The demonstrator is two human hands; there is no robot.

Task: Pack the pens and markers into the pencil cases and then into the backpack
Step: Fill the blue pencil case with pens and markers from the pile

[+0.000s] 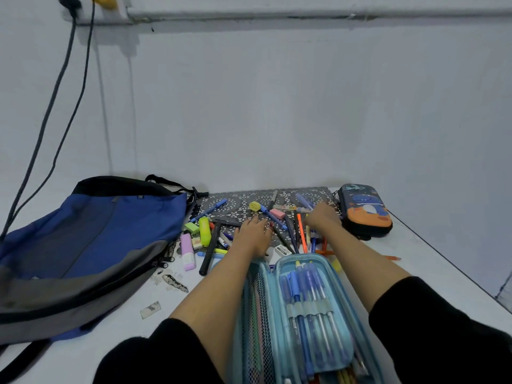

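Right hand (322, 217) grip curled over loose pens (273, 217) on mat (238, 200), hold unclear. Left hand (255, 231) flat on pile. Open pencil case (304, 314) nearest, part filled. Second case (365, 209) far right, backpack (97, 231) left on surface (443, 259).

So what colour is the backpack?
The backpack is blue, with grey and black parts. The head view shows it best.

white table (412, 250) against a pale wall (277, 106). two dark cables (44, 120) hang at 10 o'clock from a plug (70, 2), and a conduit (277, 15) runs across 12. patterned mat (238, 203) dead centre, paper scrap (150, 309) at 7.
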